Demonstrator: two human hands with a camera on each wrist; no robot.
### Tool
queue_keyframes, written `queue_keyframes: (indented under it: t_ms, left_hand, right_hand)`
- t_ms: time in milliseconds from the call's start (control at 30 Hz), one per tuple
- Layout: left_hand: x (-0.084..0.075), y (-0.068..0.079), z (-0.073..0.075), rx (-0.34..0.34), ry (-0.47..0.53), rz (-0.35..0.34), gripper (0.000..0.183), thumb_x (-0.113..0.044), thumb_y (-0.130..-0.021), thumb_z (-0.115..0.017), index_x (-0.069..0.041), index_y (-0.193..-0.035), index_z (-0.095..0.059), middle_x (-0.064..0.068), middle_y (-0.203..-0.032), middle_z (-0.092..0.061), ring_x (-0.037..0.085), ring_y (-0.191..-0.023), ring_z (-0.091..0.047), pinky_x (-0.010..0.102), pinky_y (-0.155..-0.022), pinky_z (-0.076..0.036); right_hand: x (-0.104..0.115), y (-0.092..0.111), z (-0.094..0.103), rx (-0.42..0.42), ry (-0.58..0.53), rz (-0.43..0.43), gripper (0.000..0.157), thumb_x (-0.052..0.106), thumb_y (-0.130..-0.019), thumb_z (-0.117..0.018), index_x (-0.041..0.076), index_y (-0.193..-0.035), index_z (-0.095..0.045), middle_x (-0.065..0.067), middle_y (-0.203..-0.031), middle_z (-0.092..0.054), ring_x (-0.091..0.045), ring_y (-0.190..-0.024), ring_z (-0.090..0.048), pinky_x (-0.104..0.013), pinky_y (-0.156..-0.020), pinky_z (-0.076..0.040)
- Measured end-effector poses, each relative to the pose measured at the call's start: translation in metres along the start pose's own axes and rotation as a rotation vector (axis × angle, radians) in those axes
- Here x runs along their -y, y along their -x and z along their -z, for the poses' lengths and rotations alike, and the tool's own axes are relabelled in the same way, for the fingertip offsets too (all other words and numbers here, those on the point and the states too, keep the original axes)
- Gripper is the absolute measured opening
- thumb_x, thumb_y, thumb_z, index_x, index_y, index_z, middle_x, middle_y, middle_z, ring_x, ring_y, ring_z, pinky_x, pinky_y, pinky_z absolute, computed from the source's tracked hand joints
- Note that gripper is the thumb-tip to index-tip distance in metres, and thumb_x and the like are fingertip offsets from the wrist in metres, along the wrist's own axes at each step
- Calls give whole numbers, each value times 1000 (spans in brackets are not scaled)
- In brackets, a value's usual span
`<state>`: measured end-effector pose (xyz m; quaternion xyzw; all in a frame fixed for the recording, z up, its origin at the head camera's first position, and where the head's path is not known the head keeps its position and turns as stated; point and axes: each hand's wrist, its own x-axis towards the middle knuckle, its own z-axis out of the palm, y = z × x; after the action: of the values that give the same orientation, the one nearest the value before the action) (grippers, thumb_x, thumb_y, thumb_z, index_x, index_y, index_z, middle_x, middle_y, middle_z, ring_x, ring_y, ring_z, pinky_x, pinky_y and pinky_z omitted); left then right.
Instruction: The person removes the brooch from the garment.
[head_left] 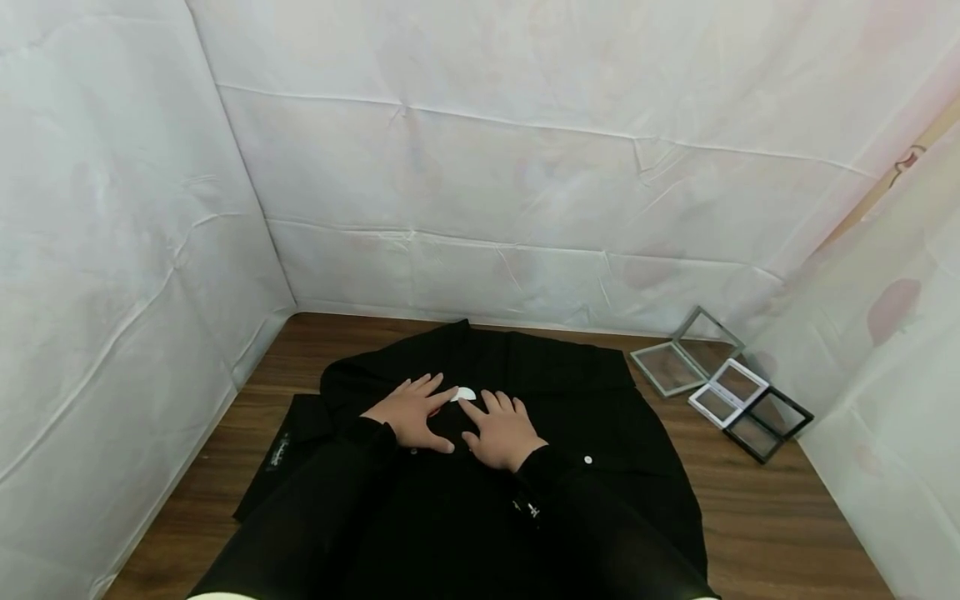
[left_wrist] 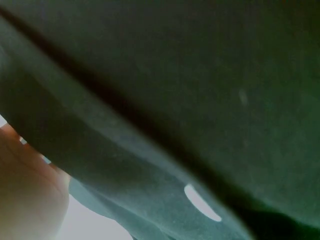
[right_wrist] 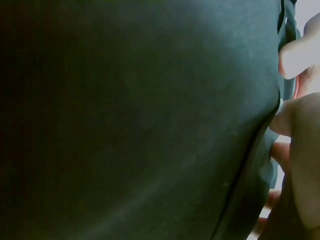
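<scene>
While sheeting (head_left: 487, 183) hangs, cloth (head_left: 450, 521) covers wood (head_left: 757, 517).

White-curtained booth (head_left: 517, 183), wooden tabletop (head_left: 772, 525)

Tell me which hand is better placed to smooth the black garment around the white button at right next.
Probably the right hand: it rests on the black garment, fingers spread, nearer that white button. The left hand lies farther off, on the other side.
</scene>
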<state>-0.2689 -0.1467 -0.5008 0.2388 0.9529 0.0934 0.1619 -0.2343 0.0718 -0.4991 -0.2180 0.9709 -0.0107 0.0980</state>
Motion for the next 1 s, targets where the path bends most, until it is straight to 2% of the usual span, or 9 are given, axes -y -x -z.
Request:
queue_keyframes:
  t_ms: [133,367,767,1000]
  left_hand:
    - [1,-1,1,8,14,6,104,-77,-81,-69,-35,-165,-25,5,-172,-13,28,-157,-9,53,-125,-5]
    - [4,-6,-3,24,10,13,108,-83,-78,-66,-39,-165,-21,1,-172,-9,25,-158,-6,51,-125,-4]
    - [1,-3,2,31,31,12,106,-79,-79,-69,-36,-165,-24,4,-172,-11,27,-158,-7,52,-125,-4]
    - [2,-3,1,43,43,18,106,-78,-79,-70,-36,-165,-24,4,-172,-10,27,-158,-6,52,-125,-4]
  right_hand:
    - [1,-2,0,10,7,0,61,54,-108,-44,35,-164,-30,-11,-166,-30,-36,-150,-28,-59,-118,-26]
    - [0,-2,-1,21,33,-6,61,54,-107,-45,35,-164,-31,-11,-166,-31,-35,-150,-30,-57,-119,-26]
    - [0,-3,8,24,-6,2,60,53,-106,-49,35,-162,-35,-10,-165,-33,-35,-149,-31,-59,-116,-29]
    - [-2,-7,9,65,-15,10,61,55,-106,-49,36,-162,-35,-9,-166,-32,-34,-149,-31,-59,-116,-30]
